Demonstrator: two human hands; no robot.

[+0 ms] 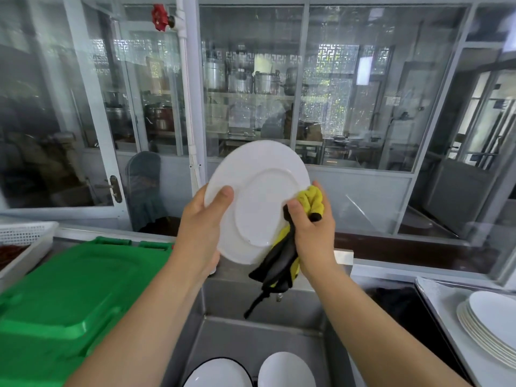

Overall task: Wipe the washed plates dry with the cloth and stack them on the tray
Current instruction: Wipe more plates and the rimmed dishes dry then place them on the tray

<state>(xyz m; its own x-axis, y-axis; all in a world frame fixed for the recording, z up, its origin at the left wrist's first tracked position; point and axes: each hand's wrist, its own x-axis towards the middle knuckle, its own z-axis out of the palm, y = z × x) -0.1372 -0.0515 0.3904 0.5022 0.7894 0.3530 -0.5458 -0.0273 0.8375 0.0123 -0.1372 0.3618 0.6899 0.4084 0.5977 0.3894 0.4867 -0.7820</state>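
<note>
A white plate [259,199] is held upright and slightly tilted above the steel sink [251,339], its underside with the raised foot ring turned toward the viewer, presumably so that this face can be dried while drips fall into the basin. The left hand [201,219] grips the plate at its left rim, thumb on the near face and the remaining fingers hidden behind it; this edge hold leaves the centre free for wiping. The right hand [312,219] clenches a yellow-and-black cloth [287,247] bunched against the plate's right rim, the thumb pressing the fabric to the near face and the loose tail hanging down toward the sink. Judged from this pose, the step in hand is wiping the rim and back of the plate.

Below, in the sink, stand two more white dishes [284,370], apparently washed and awaiting drying. At lower right, well apart from the hands, a stack of white plates [491,328] lies on a metal tray [435,297] on the table, the likely destination for the held plate. To the left of the sink sits a green plastic lid [72,297], with a white perforated basket [25,233] behind it. Glass partitions [251,79] close the background.
</note>
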